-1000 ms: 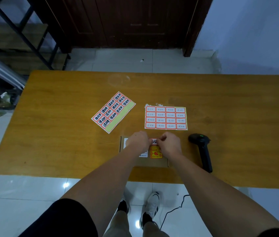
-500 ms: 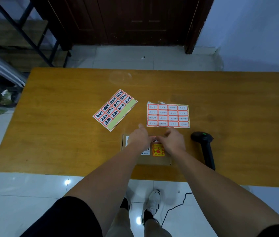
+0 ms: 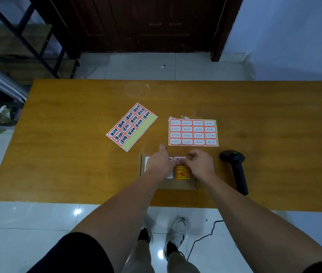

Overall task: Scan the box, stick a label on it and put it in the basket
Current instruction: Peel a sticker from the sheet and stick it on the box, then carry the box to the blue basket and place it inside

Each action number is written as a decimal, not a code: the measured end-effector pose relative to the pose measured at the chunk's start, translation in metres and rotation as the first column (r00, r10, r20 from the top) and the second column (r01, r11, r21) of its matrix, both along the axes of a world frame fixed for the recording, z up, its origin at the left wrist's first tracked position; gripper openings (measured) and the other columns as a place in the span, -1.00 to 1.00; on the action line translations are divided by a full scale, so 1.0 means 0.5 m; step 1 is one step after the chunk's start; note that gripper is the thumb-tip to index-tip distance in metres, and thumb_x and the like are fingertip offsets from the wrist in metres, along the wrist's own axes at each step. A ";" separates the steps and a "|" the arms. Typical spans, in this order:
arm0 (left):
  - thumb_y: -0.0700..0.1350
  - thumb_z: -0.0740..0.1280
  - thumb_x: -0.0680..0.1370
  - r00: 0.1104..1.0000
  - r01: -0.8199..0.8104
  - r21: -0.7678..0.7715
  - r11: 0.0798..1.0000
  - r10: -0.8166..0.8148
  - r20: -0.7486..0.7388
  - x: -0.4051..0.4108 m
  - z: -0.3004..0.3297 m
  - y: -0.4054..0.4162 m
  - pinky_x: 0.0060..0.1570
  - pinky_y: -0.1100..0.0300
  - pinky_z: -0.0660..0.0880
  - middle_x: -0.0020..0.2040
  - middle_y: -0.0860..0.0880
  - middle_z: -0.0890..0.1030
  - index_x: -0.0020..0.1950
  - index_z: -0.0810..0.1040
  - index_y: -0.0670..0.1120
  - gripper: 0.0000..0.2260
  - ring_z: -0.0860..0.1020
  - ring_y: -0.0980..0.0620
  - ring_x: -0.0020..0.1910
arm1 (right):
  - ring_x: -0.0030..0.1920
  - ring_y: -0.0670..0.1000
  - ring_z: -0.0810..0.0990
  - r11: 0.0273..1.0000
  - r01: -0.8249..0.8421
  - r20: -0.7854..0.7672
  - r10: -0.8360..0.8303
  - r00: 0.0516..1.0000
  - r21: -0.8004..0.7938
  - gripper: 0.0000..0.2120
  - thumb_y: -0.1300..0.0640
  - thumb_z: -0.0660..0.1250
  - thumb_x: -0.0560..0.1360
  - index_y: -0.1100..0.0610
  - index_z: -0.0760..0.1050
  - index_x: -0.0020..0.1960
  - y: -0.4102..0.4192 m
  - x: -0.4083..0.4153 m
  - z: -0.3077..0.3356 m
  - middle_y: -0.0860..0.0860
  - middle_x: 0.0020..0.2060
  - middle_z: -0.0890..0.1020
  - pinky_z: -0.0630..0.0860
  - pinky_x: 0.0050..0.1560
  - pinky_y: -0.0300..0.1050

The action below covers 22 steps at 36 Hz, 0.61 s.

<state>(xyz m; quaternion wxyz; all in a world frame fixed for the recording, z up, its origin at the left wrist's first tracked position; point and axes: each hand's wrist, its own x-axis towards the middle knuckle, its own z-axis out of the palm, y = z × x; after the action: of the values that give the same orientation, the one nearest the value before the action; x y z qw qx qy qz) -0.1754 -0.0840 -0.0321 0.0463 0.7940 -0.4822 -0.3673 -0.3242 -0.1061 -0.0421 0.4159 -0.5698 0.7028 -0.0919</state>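
Observation:
A flat cardboard box [image 3: 183, 184] lies near the table's front edge. On its top are a white shipping label [image 3: 169, 175], mostly under my hand, and a yellow and red sticker [image 3: 182, 173]. A small red-bordered label [image 3: 179, 159] lies on the box top between my hands. My left hand [image 3: 159, 162] rests flat on the box, thumb stretched out, just left of that label. My right hand [image 3: 200, 164] is curled, fingertips pinched at the label's right edge. No basket is in view.
Two sheets of red-bordered labels lie behind the box, a tilted one [image 3: 131, 127] at the left and a straight one [image 3: 193, 132] at the right. A black corded scanner [image 3: 235, 168] lies right of the box on the wooden table [image 3: 77, 164].
My hands have moved slightly apart, uncovering the small label, which now lies on the box top. The left thumb has lifted outward.

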 end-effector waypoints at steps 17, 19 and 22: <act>-0.03 0.24 0.68 0.970 -0.208 -0.164 0.964 0.182 -0.161 0.021 0.001 0.014 -0.39 0.20 0.57 -0.09 -0.01 0.64 0.38 0.38 0.04 -0.74 0.63 0.10 -0.23 | 0.14 0.00 0.57 0.959 0.281 0.172 -0.282 0.944 0.027 -0.59 0.02 0.42 0.56 0.02 0.48 0.38 0.020 -0.016 -0.009 0.01 0.19 0.60 0.53 -0.06 -0.18; -0.04 0.24 0.68 0.953 -0.256 -0.240 0.936 0.204 -0.222 0.049 0.005 0.018 -0.39 0.14 0.57 -0.16 0.01 0.60 0.36 0.42 0.04 -0.75 0.58 0.11 -0.29 | 0.08 -0.02 0.59 0.943 0.330 0.204 -0.331 0.921 0.040 -0.59 -0.01 0.44 0.54 -0.02 0.46 0.34 0.026 -0.029 -0.009 -0.07 0.06 0.58 0.53 -0.12 -0.19; -0.03 0.23 0.67 0.932 -0.335 -0.307 0.891 0.266 -0.244 0.115 0.003 0.034 -0.44 0.19 0.47 -0.18 0.08 0.58 0.29 0.46 0.04 -0.80 0.56 0.11 -0.33 | 0.02 -0.08 0.57 0.946 0.322 0.180 -0.322 0.929 0.030 -0.60 -0.04 0.44 0.53 -0.02 0.47 0.32 0.041 -0.059 -0.015 -0.25 -0.11 0.48 0.43 -0.19 -0.25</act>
<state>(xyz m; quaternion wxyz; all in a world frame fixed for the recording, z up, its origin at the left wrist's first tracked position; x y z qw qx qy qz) -0.1179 -0.0667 -0.0307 0.2879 0.7988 -0.4026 -0.3420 -0.3535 -0.0853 -0.0494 0.4576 -0.4360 0.7456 -0.2109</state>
